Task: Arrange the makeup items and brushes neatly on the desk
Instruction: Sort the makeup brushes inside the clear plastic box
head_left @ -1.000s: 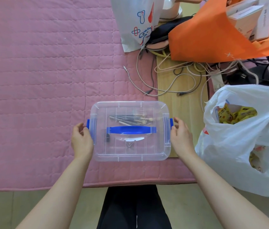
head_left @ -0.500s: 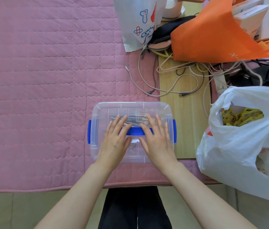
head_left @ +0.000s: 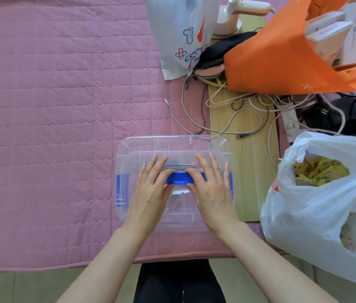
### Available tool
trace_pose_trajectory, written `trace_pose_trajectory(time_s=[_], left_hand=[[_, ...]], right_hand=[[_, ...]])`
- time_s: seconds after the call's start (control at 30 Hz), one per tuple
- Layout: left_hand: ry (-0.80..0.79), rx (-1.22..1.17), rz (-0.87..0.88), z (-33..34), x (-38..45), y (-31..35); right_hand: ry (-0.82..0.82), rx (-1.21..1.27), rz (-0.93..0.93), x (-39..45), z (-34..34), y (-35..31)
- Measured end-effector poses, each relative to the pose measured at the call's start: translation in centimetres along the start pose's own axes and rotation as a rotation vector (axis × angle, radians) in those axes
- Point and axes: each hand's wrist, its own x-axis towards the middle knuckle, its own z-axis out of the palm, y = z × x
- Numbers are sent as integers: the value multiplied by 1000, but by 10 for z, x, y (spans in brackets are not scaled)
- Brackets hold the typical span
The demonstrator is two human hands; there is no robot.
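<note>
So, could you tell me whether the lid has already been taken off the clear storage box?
No, the lid is on the clear storage box, with the left hand and right hand flat on it.

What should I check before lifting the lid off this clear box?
1. Left hand flat on the lid: ok.
2. Right hand flat on the lid: ok.
3. Blue side latches released: cannot tell.
4. Blue handle lying flat: ok.
5. Brushes inside the clear box: ok, dimly seen through the lid.
6. Bare quilt to the left for laying items out: ok.
</note>
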Motion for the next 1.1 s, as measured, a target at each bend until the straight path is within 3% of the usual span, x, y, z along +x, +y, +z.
trace_pose_trajectory(time_s=[0.37, 0.53, 0.83, 1.1], left_hand=[[95, 13, 38, -27, 116, -14], [85, 26, 37, -22, 163, -32], [-112, 92, -91, 29, 198, -75], [-326, 283, -106, 58, 197, -96]], right_hand=[[107, -32, 8, 114, -30, 6], [81, -53, 57, 162, -21, 12], [-182, 34, 133, 207, 29, 34], [-305, -140, 51, 212, 63, 47]])
